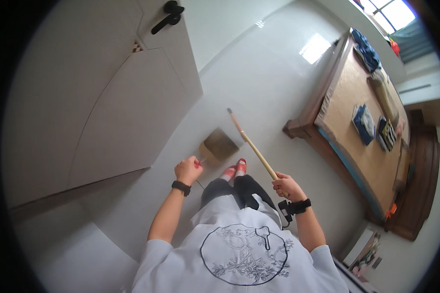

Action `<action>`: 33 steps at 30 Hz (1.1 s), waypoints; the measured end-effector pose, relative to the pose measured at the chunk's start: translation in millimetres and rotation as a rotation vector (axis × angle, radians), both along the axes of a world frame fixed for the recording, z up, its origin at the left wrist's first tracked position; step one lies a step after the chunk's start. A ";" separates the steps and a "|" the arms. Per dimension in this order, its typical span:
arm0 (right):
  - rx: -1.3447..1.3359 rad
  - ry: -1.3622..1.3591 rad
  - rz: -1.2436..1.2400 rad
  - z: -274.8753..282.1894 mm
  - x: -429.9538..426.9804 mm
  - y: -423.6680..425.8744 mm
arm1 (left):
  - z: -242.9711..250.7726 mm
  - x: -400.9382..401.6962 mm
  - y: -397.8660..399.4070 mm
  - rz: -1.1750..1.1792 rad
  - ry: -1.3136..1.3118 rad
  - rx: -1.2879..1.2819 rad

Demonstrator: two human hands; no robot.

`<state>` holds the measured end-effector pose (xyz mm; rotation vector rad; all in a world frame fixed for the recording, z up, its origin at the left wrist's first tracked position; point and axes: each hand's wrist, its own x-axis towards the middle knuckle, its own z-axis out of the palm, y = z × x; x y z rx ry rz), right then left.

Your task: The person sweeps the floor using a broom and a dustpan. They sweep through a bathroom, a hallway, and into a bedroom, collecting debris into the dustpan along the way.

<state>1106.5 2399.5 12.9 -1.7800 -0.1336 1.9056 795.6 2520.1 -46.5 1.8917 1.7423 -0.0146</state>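
My left hand [189, 170] is closed around the red handle end of a dustpan [220, 145], whose blurred, brownish pan is in front of my feet. In my right hand [289, 186] is a long pale wooden stick [258, 154], probably a broom or mop handle, slanting away and to the left. Its far end, pinkish with a dark tip, lies to the right of and beyond the dustpan. No broom head can be made out clearly. The two tools look close together; whether they touch I cannot tell.
A white door [132, 110] with a black lever handle stands at the left. On the right is a wooden bed [352, 91] with a mat, folded clothes and a bolster, its leg reaching the glossy floor [264, 73]. My feet wear red slippers [241, 166].
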 end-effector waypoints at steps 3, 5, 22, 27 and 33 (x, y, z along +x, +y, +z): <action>0.066 -0.098 0.149 -20.9 6.1 40.0 | 2.8 -10.3 -14.0 0.120 -0.079 -0.023; 0.095 -0.342 0.213 -45.5 9.4 65.0 | 5.7 -12.8 -23.3 0.226 -0.067 0.036; 0.001 -0.649 1.072 -102.2 62.7 19.9 | -16.3 -4.8 -36.7 0.370 -0.033 0.092; -0.015 -0.576 1.163 -54.1 70.1 7.9 | -19.9 -6.9 -32.7 0.328 -0.032 0.084; 0.010 -0.353 0.795 -33.9 112.0 48.2 | -22.9 -5.9 -39.0 0.343 -0.036 0.103</action>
